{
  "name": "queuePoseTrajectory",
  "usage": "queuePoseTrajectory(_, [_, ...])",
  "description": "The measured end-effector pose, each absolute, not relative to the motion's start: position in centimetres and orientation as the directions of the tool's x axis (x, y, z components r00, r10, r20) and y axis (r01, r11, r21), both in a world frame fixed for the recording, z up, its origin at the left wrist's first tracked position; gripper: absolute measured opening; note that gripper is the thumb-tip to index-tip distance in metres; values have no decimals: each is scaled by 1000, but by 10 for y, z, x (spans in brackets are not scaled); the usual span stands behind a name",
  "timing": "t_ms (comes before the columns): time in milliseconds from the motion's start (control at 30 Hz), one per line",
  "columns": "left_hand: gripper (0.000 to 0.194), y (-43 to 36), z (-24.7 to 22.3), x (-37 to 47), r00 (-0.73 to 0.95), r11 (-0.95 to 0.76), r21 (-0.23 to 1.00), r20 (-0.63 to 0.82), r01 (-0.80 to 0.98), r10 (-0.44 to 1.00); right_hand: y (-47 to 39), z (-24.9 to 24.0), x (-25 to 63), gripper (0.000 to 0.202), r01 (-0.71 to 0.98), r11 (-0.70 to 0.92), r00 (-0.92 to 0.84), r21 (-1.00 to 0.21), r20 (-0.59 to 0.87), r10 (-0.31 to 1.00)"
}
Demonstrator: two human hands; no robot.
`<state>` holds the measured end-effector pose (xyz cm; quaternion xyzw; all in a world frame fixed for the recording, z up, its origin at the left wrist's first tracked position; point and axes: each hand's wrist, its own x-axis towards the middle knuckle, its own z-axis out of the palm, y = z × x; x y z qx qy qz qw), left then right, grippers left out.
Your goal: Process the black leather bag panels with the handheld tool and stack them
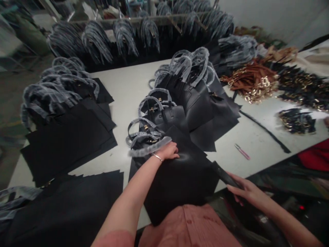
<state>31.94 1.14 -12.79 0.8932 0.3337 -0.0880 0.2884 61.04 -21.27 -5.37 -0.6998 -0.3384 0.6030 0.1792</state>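
Observation:
A black leather panel (180,185) lies at the table's front edge, near my body. My left hand (169,151) rests on its upper part, fingers bent and pressed down, beside a handle wrapped in clear plastic (147,147). My right hand (240,188) is wrapped round a black tube-like tool (223,174), whose tip is near the panel's right corner. Black bag pieces (171,118) with plastic-wrapped handles and gold-coloured fittings overlap just beyond my left hand.
On the white table (128,75) are stacks of black panels (69,137) at left, pink-handled snips (242,151), a black strip (264,130), and brown straps (253,80) at right. Wrapped handles (124,36) hang from a rack behind.

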Motion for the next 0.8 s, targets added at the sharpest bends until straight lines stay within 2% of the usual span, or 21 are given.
queuePoseTrajectory(100, [22,39,-120,336,686,-551,413,-497,725,531,-247,-65,609,80,200,-725,14,-659,-738,675])
queuePoseTrajectory(300, [30,27,-108,345,566,-469,317,-492,824,662,-277,-72,589,75,167,-741,2,-651,-751,660])
queuePoseTrajectory(400, [36,-23,-110,348,502,-449,225,-390,865,772,-282,-81,586,72,185,-744,54,-642,-750,660])
queuePoseTrajectory(467, [51,-64,-118,352,524,-489,194,-230,850,820,-285,-87,586,72,173,-756,73,-631,-758,648])
queuePoseTrajectory(533, [61,-100,-130,356,626,-588,240,-126,772,770,-285,-90,586,72,147,-766,73,-626,-765,640])
queuePoseTrajectory(633, [60,-132,-148,360,755,-705,311,-70,638,652,-279,-93,583,71,78,-757,56,-649,-755,653])
queuePoseTrajectory(800, [58,-139,-160,361,762,-727,273,-34,630,647,-267,-96,576,72,14,-728,95,-686,-723,684])
